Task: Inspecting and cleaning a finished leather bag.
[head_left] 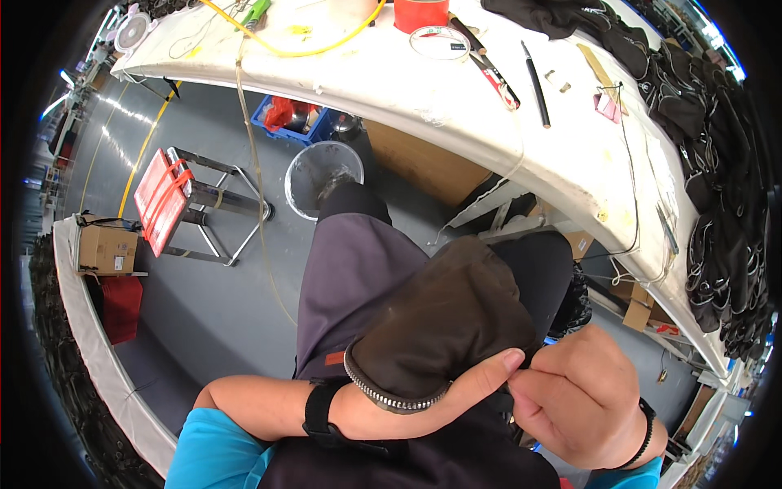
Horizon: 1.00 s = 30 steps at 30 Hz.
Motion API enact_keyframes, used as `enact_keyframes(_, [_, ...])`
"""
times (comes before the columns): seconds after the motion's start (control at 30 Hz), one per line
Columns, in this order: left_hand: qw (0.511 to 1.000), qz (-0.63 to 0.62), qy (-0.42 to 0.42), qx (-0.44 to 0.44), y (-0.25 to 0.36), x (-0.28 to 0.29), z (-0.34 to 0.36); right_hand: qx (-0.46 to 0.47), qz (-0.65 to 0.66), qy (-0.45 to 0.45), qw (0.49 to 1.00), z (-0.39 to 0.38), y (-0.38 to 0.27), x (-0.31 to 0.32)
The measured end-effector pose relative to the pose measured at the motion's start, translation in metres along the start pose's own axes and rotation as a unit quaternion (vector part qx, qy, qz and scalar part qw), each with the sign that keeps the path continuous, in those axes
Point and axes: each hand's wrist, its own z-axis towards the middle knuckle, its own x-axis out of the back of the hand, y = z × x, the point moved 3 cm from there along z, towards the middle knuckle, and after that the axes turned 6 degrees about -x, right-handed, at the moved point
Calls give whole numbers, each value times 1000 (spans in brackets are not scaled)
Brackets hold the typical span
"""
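A dark brown pouch-like fabric piece (444, 314) lies over my lap, with a silver-toothed zipper (389, 401) curving round its near left edge. My left hand (460, 395) is closed on the piece, its thumb along the near right edge and its other fingers hidden beneath. Against that thumb's tip, my right hand (582, 391) is closed in a pinch at the same edge. Whatever sits between the right fingertips is too hidden to make out. A purple-grey apron (350, 269) covers my legs under the piece.
The white-covered table (391, 90) ahead carries a black pen-like tool (535, 85), a tape roll (440, 42) and a red container (421, 14). Dark zippered pieces (709, 163) pile up at right. A bin (324, 175) and a red-topped stool (163, 200) stand on the floor.
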Motion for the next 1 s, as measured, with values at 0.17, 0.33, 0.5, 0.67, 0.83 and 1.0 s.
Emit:
enact_keyframes(0.17, [999,24,-27,11,-3,-1,2,-4,-18,-57,998,6,1,-1])
enact_keyframes(0.33, [1000,7,-3,-23,-12,-3,-2,-7,24,-52,998,-2,14,-6])
enact_keyframes(0.5, [1000,4,-7,27,-3,-2,-3,-43,71,-22,996,-12,19,-14])
enact_keyframes(0.67, [1000,3,11,24,-3,-6,-5,-112,109,-12,988,-21,23,-14])
enact_keyframes(0.83, [1000,26,5,9,-2,-5,-5,-106,109,-19,988,-24,23,-10])
enact_keyframes(1.0, [999,42,-8,14,-4,-9,-5,-140,66,-65,986,-22,15,1])
